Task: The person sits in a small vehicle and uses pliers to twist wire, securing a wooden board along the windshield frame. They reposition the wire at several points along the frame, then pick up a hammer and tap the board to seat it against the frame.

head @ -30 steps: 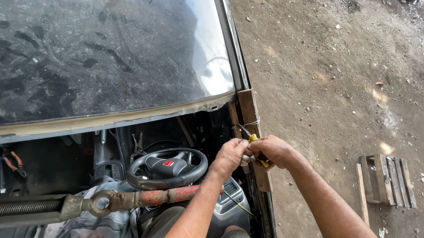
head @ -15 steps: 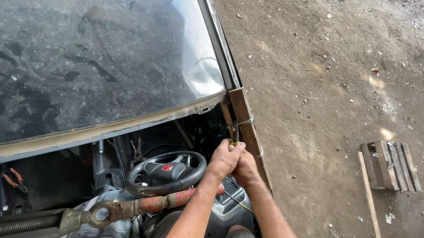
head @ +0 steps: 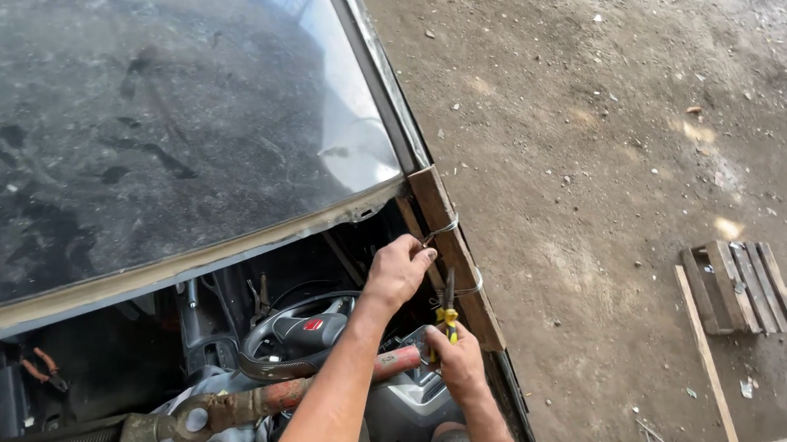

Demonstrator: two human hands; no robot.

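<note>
We look down on a dusty windshield (head: pixel 147 127) that fills the upper left, its lower edge running across the car's open cabin. At the far left, under that edge, red-handled pliers (head: pixel 42 367) lie in the dark interior. Along the bottom left a rusty steel bar (head: pixel 240 407) with a coiled spring end stretches toward the middle, passing just below the steering wheel (head: pixel 295 334), which sits under the glass near the cabin's middle.

Our left hand (head: pixel 399 269) reaches up from the bottom edge, past the wheel, to the lower right corner of the windshield. Its fingers are curled and pinched on the end of a wire (head: pixel 440 230) that loops around a wooden strip (head: pixel 456 253) standing against the car's right pillar. A 2nd wire loop crosses the strip a little lower.

Our right hand (head: pixel 457 360) is just below and to the right of the left one, closed around yellow-handled pliers (head: pixel 447 308). Their dark nose points up along the strip, near the lower loop; we cannot tell if it touches the wire.

To the right of the car lies bare dirt ground (head: pixel 609 141) with small stones. Near the right edge a small wooden pallet (head: pixel 740 287) rests on it, with a thin wooden stick (head: pixel 706 356) lying just beside its left side.
</note>
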